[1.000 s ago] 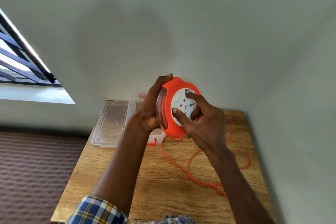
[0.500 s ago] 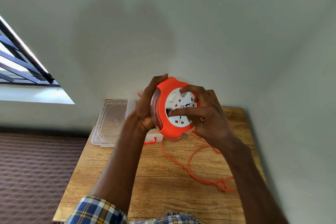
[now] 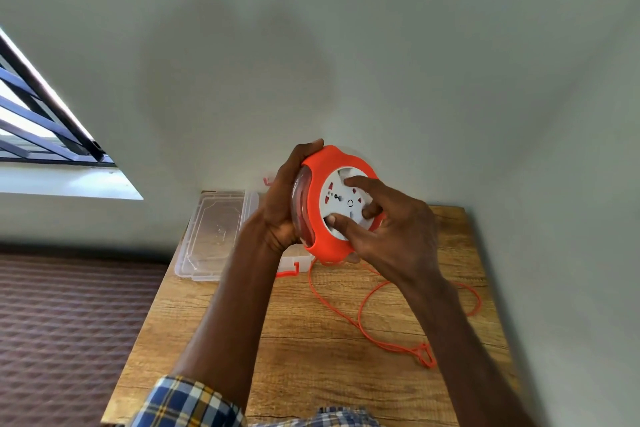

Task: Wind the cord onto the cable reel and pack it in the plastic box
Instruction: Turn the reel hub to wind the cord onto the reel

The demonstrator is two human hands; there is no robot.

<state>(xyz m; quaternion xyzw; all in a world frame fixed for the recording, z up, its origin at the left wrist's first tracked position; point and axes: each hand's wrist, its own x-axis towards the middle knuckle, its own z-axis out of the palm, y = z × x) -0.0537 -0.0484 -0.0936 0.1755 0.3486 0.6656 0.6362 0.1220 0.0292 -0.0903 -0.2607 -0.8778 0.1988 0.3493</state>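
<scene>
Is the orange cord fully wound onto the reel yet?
No. Loops of the thin orange cord lie on the wooden table below the orange cable reel.

Right hand has shifted on the white socket face of the cable reel: a second ago its fingers bunched low on the disc; now the index finger reaches to the upper part of the face and the thumb presses the lower edge, spread wide. The face markings have rotated to new positions. The loose cord on the tabletop has changed shape: its kinked end now lies closer to the near right corner, and the loop toward the right edge is redrawn.
</scene>
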